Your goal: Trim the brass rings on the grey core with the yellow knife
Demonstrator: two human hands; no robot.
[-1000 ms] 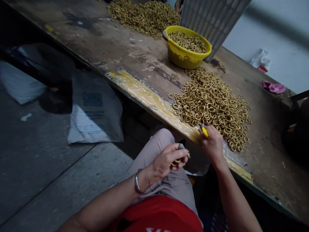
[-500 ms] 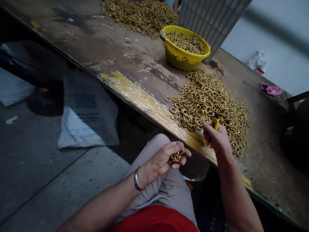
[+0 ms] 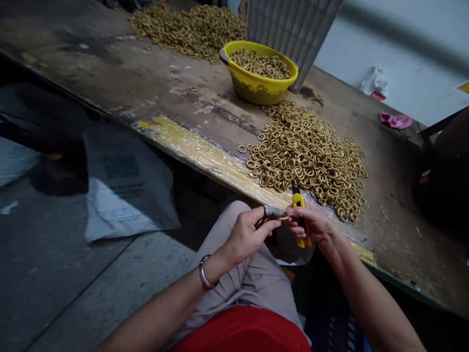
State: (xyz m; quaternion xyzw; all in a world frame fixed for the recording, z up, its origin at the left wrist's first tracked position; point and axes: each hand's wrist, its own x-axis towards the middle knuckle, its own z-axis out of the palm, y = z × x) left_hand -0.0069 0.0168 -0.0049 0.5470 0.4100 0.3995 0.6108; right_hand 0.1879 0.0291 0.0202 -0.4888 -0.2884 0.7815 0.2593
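Over my lap, my left hand (image 3: 246, 233) is closed around several brass-coloured rings, partly hidden by the fingers. A grey wrap (image 3: 273, 211) covers one of its fingertips. Close beside it, my right hand (image 3: 311, 222) grips a yellow utility knife (image 3: 298, 200), its dark tip pointing up and away from me. The right fingertips also pinch a ring (image 3: 284, 217) at the left hand's wrapped finger. Just beyond both hands lies a broad pile of rings (image 3: 308, 151) on the table.
A yellow basin (image 3: 262, 88) full of rings stands behind the pile, against a grey ribbed panel (image 3: 289, 34). Another ring heap (image 3: 190, 32) lies at the far left. The wooden table (image 3: 154, 93) has a taped front edge. A white sack (image 3: 128, 190) stands on the floor.
My right hand has come down and left from the pile's edge to meet my left hand, keeping the knife. The left fingers have turned over the rings. The view has shifted slightly.
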